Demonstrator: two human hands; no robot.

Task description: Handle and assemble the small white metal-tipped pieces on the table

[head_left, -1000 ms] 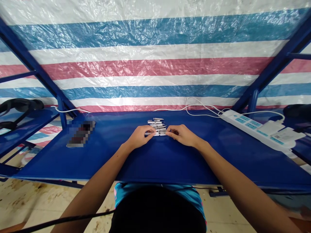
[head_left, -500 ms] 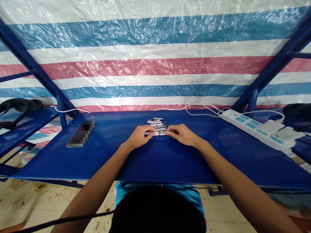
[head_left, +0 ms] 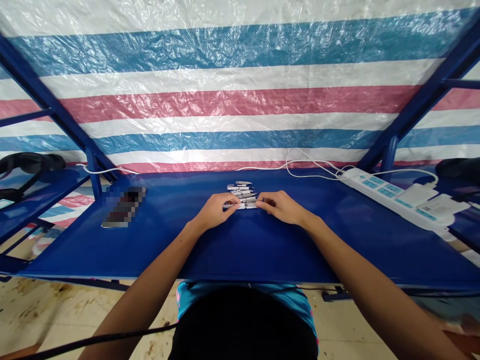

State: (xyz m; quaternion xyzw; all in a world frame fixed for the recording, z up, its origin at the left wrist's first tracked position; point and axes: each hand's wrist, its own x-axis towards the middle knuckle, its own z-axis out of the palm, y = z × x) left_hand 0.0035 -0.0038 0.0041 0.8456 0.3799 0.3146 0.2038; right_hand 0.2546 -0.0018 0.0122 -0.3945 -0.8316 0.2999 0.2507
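Between both hands [head_left: 215,209] [head_left: 281,206], pen [head_left: 248,205]; adapter [head_left: 433,204] print unreadable

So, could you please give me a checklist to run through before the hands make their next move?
1. Left hand: fingers on the slim white-and-grey pen nearest the person: ok.
2. Right hand: fingers at that pen's right end: ok.
3. Tightness of either grip: cannot tell.
4. Other slim pens just beyond, on the flat blue tabletop: ok.
5. Long white plastic power strip apart from both hands: ok.
6. Dark, pixelated rectangular object apart from both hands: ok.
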